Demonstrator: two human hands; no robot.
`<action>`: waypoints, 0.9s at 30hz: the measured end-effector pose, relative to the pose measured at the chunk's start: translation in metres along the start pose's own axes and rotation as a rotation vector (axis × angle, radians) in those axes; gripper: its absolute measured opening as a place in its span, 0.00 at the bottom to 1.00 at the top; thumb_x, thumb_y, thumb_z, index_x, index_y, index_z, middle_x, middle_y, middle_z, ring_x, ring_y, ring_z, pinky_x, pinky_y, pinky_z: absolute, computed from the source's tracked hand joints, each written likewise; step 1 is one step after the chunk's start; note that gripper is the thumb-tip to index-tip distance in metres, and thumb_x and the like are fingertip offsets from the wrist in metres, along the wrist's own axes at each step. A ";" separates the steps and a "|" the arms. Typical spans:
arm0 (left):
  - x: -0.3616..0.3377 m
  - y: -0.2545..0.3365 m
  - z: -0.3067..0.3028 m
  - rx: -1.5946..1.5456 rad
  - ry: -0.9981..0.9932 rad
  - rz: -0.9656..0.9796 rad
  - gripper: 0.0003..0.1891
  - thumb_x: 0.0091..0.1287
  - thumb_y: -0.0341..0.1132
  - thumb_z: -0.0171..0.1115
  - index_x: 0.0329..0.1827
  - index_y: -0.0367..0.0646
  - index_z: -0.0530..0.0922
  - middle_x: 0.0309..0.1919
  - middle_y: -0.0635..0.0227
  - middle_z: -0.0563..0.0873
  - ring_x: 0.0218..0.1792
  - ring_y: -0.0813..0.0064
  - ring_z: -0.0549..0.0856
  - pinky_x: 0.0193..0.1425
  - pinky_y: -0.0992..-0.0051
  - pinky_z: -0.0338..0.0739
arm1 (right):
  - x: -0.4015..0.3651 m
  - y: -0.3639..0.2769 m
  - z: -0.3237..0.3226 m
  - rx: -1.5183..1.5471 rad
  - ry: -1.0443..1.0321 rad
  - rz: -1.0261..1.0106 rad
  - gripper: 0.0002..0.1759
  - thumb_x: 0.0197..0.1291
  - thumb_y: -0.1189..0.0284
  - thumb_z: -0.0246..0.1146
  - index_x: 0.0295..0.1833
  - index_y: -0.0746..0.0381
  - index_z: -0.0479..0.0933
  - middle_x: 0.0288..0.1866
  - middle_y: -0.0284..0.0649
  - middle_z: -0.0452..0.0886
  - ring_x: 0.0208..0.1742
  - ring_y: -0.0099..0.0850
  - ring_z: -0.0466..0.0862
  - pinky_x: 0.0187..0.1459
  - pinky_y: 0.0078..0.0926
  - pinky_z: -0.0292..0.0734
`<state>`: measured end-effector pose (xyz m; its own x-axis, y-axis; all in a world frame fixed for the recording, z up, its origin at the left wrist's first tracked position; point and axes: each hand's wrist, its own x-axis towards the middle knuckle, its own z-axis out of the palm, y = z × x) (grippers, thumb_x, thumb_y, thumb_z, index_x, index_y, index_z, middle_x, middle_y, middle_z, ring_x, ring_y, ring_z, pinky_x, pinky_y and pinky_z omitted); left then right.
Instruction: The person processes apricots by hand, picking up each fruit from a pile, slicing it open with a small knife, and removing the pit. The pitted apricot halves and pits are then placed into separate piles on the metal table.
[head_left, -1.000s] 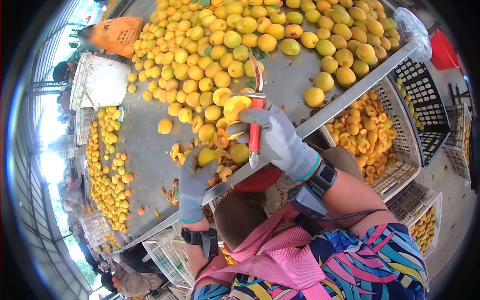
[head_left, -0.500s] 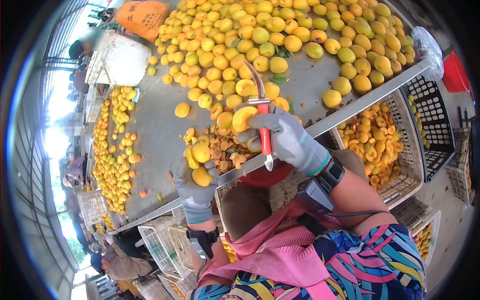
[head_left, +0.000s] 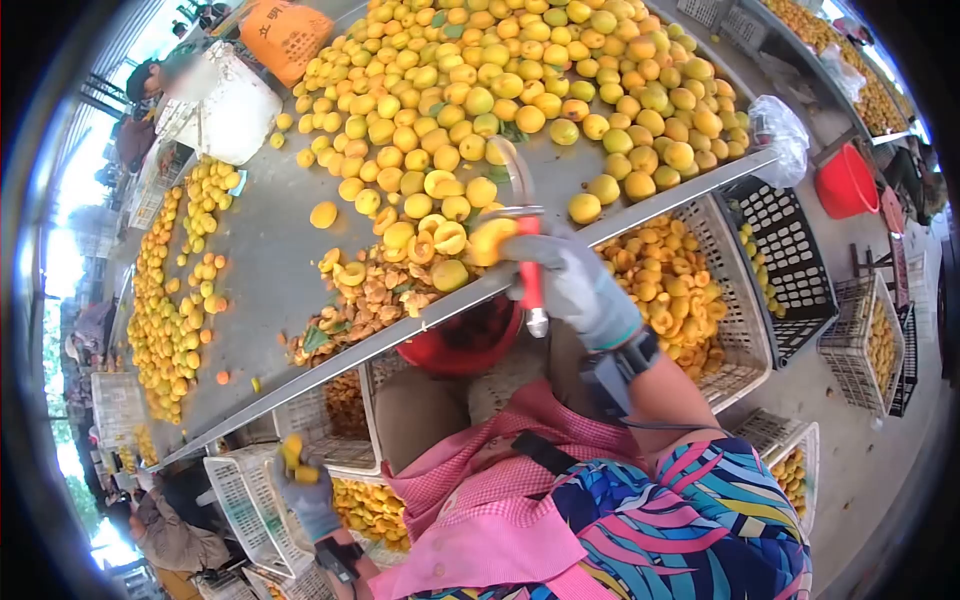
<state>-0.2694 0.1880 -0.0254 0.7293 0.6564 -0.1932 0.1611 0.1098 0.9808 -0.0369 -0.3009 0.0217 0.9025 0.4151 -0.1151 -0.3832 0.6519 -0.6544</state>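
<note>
My right hand [head_left: 568, 275], in a grey glove, is closed around a red-handled tool [head_left: 530, 262] with a curved metal blade, and an opened yellow fruit [head_left: 492, 241] is pinched at its fingertips. It hangs over the edge of the metal table [head_left: 265, 300]. Low at the left, my gloved left hand [head_left: 305, 492] has its fingers closed around yellow fruit pieces [head_left: 296, 455], beside a white crate [head_left: 238, 500]. Brown pits [head_left: 375, 300] lie in a heap at the table edge, below the large pile of whole yellow fruit [head_left: 440, 100].
A red basin [head_left: 465, 345] sits under the table edge. Crates of halved fruit [head_left: 680, 300] stand at the right, beside a black crate [head_left: 785, 270] and a red bucket [head_left: 846, 183]. A person [head_left: 165, 525] is at the lower left, and another person is at the upper left.
My left hand has moved down and away from the table with the fruit pieces. The view has shifted, showing more floor at the right. My right hand still has the tool and opened fruit.
</note>
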 end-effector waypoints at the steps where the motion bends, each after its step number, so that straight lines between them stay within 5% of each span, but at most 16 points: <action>1: -0.006 -0.017 -0.031 -0.039 0.109 -0.061 0.18 0.66 0.37 0.57 0.56 0.40 0.70 0.48 0.62 0.78 0.45 0.71 0.77 0.47 0.73 0.75 | -0.021 -0.019 0.007 -0.187 0.167 0.027 0.18 0.63 0.70 0.59 0.56 0.66 0.73 0.46 0.40 0.82 0.41 0.31 0.86 0.37 0.23 0.82; 7: -0.038 -0.127 -0.174 -0.433 0.664 -0.381 0.23 0.67 0.41 0.55 0.61 0.40 0.68 0.57 0.59 0.73 0.56 0.68 0.71 0.56 0.67 0.72 | -0.098 -0.066 -0.071 -0.672 0.555 -0.023 0.19 0.61 0.75 0.58 0.58 0.66 0.74 0.38 0.34 0.82 0.32 0.20 0.83 0.29 0.13 0.73; 10: -0.039 -0.154 -0.178 -0.540 0.766 -0.404 0.25 0.67 0.43 0.55 0.63 0.39 0.67 0.61 0.57 0.71 0.61 0.67 0.68 0.61 0.64 0.71 | -0.102 -0.077 -0.077 -1.613 0.798 -0.324 0.19 0.59 0.74 0.61 0.57 0.63 0.76 0.36 0.33 0.81 0.32 0.23 0.83 0.30 0.16 0.76; 12: -0.023 -0.163 -0.168 -0.638 0.769 -0.378 0.27 0.67 0.45 0.54 0.65 0.39 0.66 0.64 0.56 0.70 0.65 0.66 0.66 0.64 0.61 0.70 | -0.092 -0.081 -0.035 -0.928 0.689 -0.214 0.18 0.60 0.73 0.61 0.56 0.63 0.77 0.31 0.33 0.79 0.26 0.20 0.80 0.23 0.14 0.72; 13: -0.009 -0.165 -0.161 -0.705 0.749 -0.356 0.27 0.67 0.45 0.54 0.66 0.39 0.66 0.65 0.56 0.69 0.67 0.65 0.65 0.66 0.60 0.69 | -0.082 -0.078 -0.020 -0.904 0.628 -0.159 0.17 0.60 0.73 0.61 0.55 0.63 0.78 0.30 0.33 0.79 0.24 0.20 0.79 0.21 0.15 0.70; 15: 0.027 -0.152 -0.126 -0.878 0.638 -0.287 0.29 0.68 0.47 0.53 0.67 0.39 0.65 0.68 0.55 0.67 0.71 0.64 0.63 0.69 0.58 0.68 | -0.054 -0.066 -0.001 -0.823 0.474 -0.060 0.15 0.60 0.72 0.61 0.52 0.63 0.78 0.28 0.32 0.78 0.21 0.19 0.77 0.18 0.16 0.67; 16: 0.032 -0.120 -0.084 -0.800 0.432 -0.202 0.27 0.71 0.45 0.50 0.68 0.37 0.65 0.66 0.54 0.71 0.67 0.64 0.69 0.68 0.61 0.70 | -0.037 -0.056 0.004 -0.767 0.381 -0.015 0.14 0.59 0.71 0.62 0.50 0.63 0.78 0.27 0.32 0.78 0.20 0.19 0.77 0.17 0.16 0.66; 18: 0.040 -0.038 0.000 -0.907 0.343 -0.256 0.25 0.73 0.42 0.49 0.68 0.37 0.66 0.63 0.55 0.75 0.63 0.64 0.74 0.68 0.64 0.70 | -0.002 -0.033 0.027 -0.885 0.345 0.126 0.13 0.57 0.69 0.63 0.47 0.63 0.79 0.26 0.35 0.78 0.20 0.22 0.78 0.19 0.20 0.69; 20: 0.048 -0.025 0.041 -0.899 -0.317 -0.004 0.22 0.72 0.40 0.50 0.64 0.36 0.71 0.60 0.57 0.78 0.60 0.65 0.78 0.66 0.66 0.74 | 0.029 -0.005 0.026 -1.113 0.222 0.112 0.15 0.54 0.66 0.65 0.46 0.62 0.79 0.25 0.40 0.79 0.21 0.28 0.80 0.24 0.26 0.74; 23: 0.003 0.046 0.156 -1.052 -0.174 -0.189 0.21 0.71 0.39 0.53 0.63 0.37 0.72 0.58 0.59 0.80 0.59 0.66 0.78 0.62 0.68 0.76 | 0.068 0.025 0.015 -1.176 0.210 0.071 0.16 0.56 0.69 0.63 0.49 0.63 0.76 0.22 0.32 0.75 0.18 0.22 0.74 0.19 0.21 0.66; 26: -0.014 0.058 0.212 -0.827 -0.338 -0.275 0.20 0.70 0.39 0.55 0.61 0.38 0.74 0.55 0.62 0.82 0.57 0.68 0.79 0.56 0.70 0.78 | 0.096 0.023 0.015 -1.410 0.256 0.102 0.18 0.55 0.66 0.64 0.52 0.59 0.76 0.24 0.37 0.78 0.20 0.26 0.77 0.23 0.25 0.71; 27: -0.018 0.059 0.228 -0.533 -0.404 -0.196 0.20 0.70 0.40 0.57 0.60 0.39 0.74 0.53 0.63 0.82 0.55 0.68 0.80 0.56 0.69 0.77 | 0.100 0.020 0.020 -1.474 0.301 0.182 0.20 0.54 0.65 0.64 0.52 0.58 0.76 0.27 0.41 0.81 0.24 0.30 0.81 0.27 0.28 0.75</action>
<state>-0.1208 0.0125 0.0298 0.9269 0.2693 -0.2614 0.0423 0.6171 0.7857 0.0418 -0.2330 0.0121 0.9413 0.1575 -0.2986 -0.1214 -0.6674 -0.7348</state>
